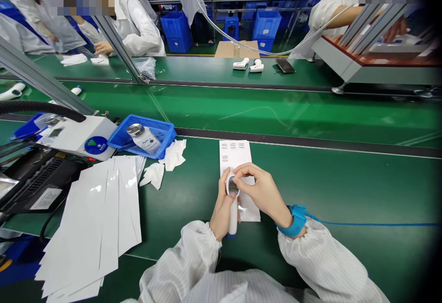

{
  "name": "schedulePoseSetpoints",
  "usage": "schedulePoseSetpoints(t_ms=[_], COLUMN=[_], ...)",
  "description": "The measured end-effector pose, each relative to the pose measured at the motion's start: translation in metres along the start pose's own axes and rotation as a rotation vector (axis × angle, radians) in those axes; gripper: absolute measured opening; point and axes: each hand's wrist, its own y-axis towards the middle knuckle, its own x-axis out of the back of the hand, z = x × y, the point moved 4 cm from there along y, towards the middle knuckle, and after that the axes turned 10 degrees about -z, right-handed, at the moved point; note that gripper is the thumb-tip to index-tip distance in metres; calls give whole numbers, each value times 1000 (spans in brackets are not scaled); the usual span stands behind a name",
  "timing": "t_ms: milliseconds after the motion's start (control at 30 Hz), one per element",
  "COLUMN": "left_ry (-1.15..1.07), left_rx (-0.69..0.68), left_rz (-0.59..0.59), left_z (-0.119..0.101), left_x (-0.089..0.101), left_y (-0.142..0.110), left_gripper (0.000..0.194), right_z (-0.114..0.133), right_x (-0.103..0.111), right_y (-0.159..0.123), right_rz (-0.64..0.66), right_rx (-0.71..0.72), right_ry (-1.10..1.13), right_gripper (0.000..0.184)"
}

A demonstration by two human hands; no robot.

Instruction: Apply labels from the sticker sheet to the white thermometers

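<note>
My left hand (221, 208) is closed around a white handheld device (233, 215) with an oval head, a dark window and a blue end. It holds the device upright, its head toward the far side. My right hand (260, 188) has its thumb and forefinger pinched together at the device's head; whatever lies between the fingertips is too small to make out. A blue wrist strap (293, 221) with a cord circles my right wrist. Under both hands lies a white sheet of printed labels (238, 151), partly covered by them.
To the left are a fanned stack of white sheets (93, 220), crumpled white wipes (174, 154), a blue tray (138, 121) holding a bottle (147, 139), and a white machine (86, 135). A green conveyor belt (258, 109) runs across beyond the bench. Co-workers sit opposite.
</note>
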Motion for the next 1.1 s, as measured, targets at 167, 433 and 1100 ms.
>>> schedulePoseSetpoints(t_ms=[167, 433, 1100], left_ry=[-13, -10, 9], left_rx=[21, 13, -14], left_rz=[-12, -12, 23], left_z=[0, 0, 1], left_x=[0, -1, -1], left_y=[0, -1, 0], left_gripper=[70, 70, 66], right_z=[0, -1, 2], right_x=[-1, 0, -1], right_y=[1, 1, 5], right_rz=[4, -1, 5], right_rx=[-17, -4, 48], right_ry=[-2, -11, -119], right_gripper=[6, 6, 7])
